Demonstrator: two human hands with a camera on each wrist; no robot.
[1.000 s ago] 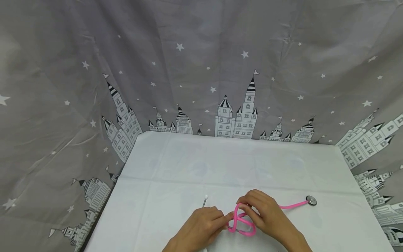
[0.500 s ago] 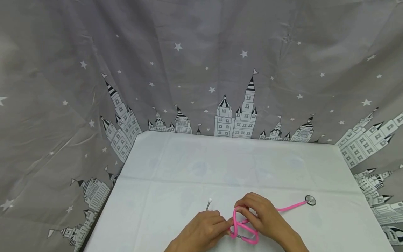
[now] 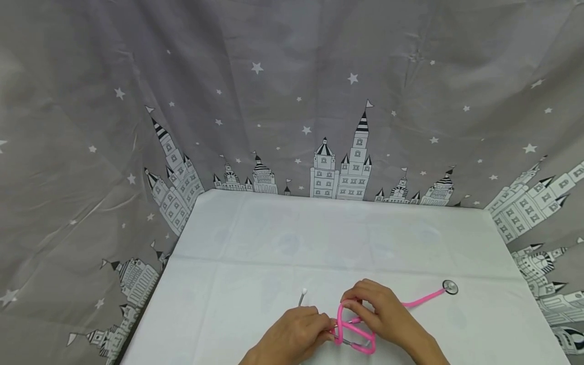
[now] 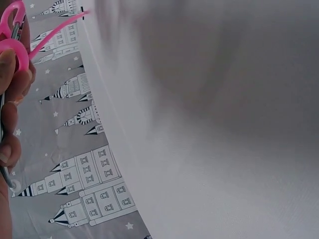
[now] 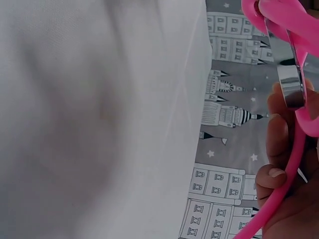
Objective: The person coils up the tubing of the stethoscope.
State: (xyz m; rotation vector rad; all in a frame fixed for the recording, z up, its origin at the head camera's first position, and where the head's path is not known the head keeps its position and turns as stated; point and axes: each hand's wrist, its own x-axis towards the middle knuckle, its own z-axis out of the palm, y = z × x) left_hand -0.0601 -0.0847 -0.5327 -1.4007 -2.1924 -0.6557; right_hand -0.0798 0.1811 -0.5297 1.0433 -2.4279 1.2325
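A pink stethoscope (image 3: 362,332) is bunched in loops between both hands. My left hand (image 3: 298,332) grips its metal ear-tube part, with fingers curled round it in the left wrist view; one white-tipped earpiece (image 3: 304,291) sticks out above the knuckles. Opposite, my right hand (image 3: 380,309) pinches the top of a pink loop between thumb and fingers. In the right wrist view a flat metal piece (image 5: 290,82) shows among the pink tubing (image 5: 279,196), which runs along the fingers. To the right, the tube ends in the round chest piece (image 3: 450,287).
A white cloth covers the table (image 3: 274,233). Behind it and at both sides hangs a grey curtain (image 3: 274,101) printed with castles and stars.
Both hands and the pink loops have come slightly nearer the front edge. The left fingers have shifted on the loop, and the chest piece has moved only slightly.
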